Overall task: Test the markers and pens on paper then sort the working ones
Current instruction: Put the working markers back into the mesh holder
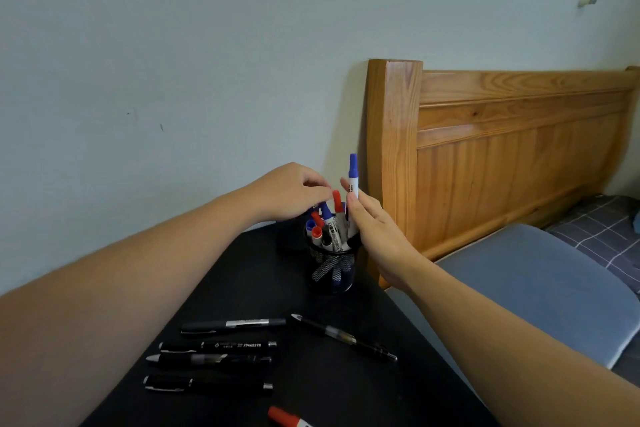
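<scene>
A blue-capped marker is pinched upright by the right hand above the mesh pen cup, likely for sorting; a red-capped marker is gripped by the left hand.

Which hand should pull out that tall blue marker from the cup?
The right hand. Its fingers already touch the tall blue-capped marker sticking up from the mesh cup. The left hand is busy at the shorter markers.

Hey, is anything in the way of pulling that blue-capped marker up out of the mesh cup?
Nothing visible. The right hand holds the blue-capped marker upright, rising above the mesh cup, open wall above it. The left hand is off to the side.
</scene>
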